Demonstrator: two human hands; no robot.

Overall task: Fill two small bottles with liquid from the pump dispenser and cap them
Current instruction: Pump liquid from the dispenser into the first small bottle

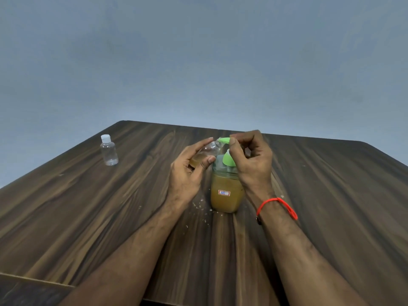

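Left-hand (187, 171) grip: one bottle (206, 152)

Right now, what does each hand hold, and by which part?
The left hand holds a small bottle by its body, tilted to the pump's spout. The right hand grips the pump head.

Wooden table (88, 217): capped bottle (109, 152), dispenser (226, 191)
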